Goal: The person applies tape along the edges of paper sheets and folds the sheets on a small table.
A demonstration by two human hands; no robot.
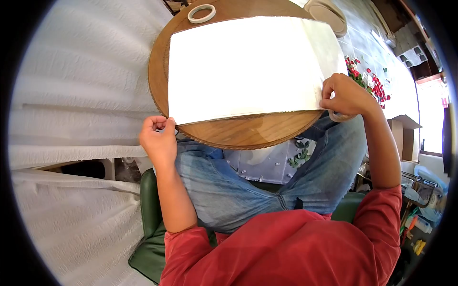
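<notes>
A large white sheet [243, 66], washed out by bright light, covers most of the round wooden table [238, 131]. Along its right side runs a paler, see-through-looking strip. My left hand [160, 138] is closed in a pinch at the sheet's near left corner. At the near right corner, my right hand [347, 95] has its fingers curled together, with the fingertips on the sheet's edge. Part of a ring-shaped roll of clear tape [339, 117] shows beneath that hand, mostly hidden by it. Another roll of tape [202, 14], whitish, lies beyond the sheet's far edge.
White curtain fabric [81, 109] hangs close on the left. Red flowers [369, 78] with green leaves are right of the table. An open cardboard box [404, 136] stands farther right. My legs in jeans are under the table's near edge, on a green seat [150, 248].
</notes>
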